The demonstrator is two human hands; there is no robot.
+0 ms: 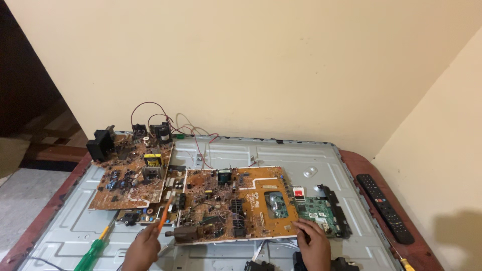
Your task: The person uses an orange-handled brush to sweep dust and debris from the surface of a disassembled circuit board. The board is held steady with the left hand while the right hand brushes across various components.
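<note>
Single head view, looking down and forward over metal panel (321, 155) toward far wall corner; hands near bottom edge.

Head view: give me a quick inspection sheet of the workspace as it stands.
Surface: grey metal back panel lying flat on a reddish-brown table.
Job's things: large brown circuit board at the centre; green circuit board at its right edge.
Clutter: second brown board at left; green-handled screwdriver; black remote control on the table's right edge.
Hands: left hand holds an orange-handled tool to the boards; right hand rests on the green board's corner.
Cables: red and white wires loop behind the left board.
Surroundings: cream walls meeting in a corner; dark opening at left.
</note>
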